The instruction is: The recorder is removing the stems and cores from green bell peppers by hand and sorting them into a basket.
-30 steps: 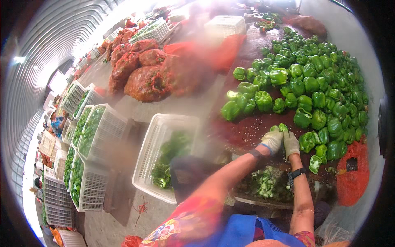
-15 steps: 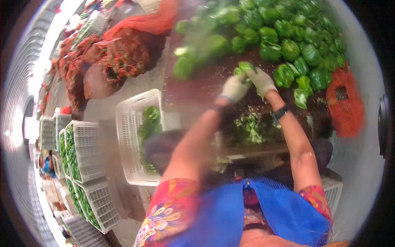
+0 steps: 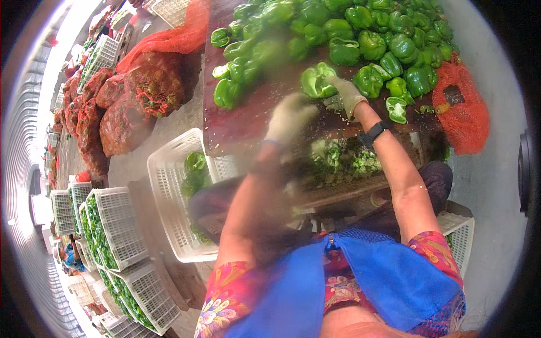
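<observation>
My gloved right hand [image 3: 348, 97] is at the table's near side. Its fingers are bent at the right edge of a cut green bell pepper [image 3: 316, 80], whose pale hollow inside shows. My gloved left hand [image 3: 291, 117] is apart from it, lower and to the left, over the table edge; motion blur hides its fingers. A large heap of whole green bell peppers [image 3: 372, 45] covers the far part of the dark red table [image 3: 248, 124]. Close to my right hand lies a cut pepper piece [image 3: 396, 109] with its pale side up.
A white plastic basket [image 3: 169, 186] holding pepper pieces stands left of my legs. Pale pepper scraps [image 3: 366, 161] lie below the table edge. Red mesh sacks [image 3: 152, 84] fill the far left. Stacked crates of peppers [image 3: 121, 225] stand left; a red net [image 3: 465, 112] hangs at right.
My hands have drawn apart: the left moved left and slightly toward me, while the right stayed near the pepper. The cut pepper now shows its open inside. The whole view has shifted slightly.
</observation>
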Motion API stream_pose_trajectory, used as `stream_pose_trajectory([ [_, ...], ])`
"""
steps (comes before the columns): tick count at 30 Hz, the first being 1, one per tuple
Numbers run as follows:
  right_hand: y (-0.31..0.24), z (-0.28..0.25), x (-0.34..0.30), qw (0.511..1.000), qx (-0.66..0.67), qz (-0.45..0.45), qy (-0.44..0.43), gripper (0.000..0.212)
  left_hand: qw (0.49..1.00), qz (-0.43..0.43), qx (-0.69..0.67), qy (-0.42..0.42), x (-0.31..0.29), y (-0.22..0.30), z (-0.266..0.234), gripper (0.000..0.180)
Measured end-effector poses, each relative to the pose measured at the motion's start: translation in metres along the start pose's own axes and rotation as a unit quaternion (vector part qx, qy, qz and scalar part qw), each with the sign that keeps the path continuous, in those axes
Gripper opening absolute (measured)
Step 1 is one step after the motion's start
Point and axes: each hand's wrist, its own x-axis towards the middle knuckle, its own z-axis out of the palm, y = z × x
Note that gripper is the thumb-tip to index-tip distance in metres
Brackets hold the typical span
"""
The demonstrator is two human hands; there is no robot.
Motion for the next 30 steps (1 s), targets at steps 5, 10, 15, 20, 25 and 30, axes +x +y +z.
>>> stream_pose_trajectory([
  [5,0.004,-0.002,0.005,0.999,-0.010,-0.017,-0.033,0.047,0.985,-0.022,-0.139,0.098,0.061,-0.033,0.006,0.047],
  [10,0.000,-0.002,-0.030,0.995,-0.028,-0.058,-0.070,0.042,0.968,-0.044,-0.246,0.006,0.076,-0.012,0.032,0.030],
  [15,-0.003,-0.006,-0.056,0.996,0.034,-0.023,-0.078,0.054,0.965,-0.075,-0.246,0.043,0.046,0.017,0.034,0.034],
  [20,-0.007,0.014,-0.070,0.981,-0.033,-0.149,-0.119,0.060,0.979,-0.078,-0.126,0.139,0.017,0.033,0.014,0.036],
  [25,-0.007,0.021,-0.103,0.972,-0.094,-0.190,-0.099,0.059,0.917,0.185,0.068,0.347,-0.060,0.067,-0.054,0.036],
  [30,0.001,-0.006,-0.114,0.957,-0.201,-0.209,0.023,0.058,0.851,0.139,0.268,0.430,-0.184,0.050,-0.198,0.038],
])
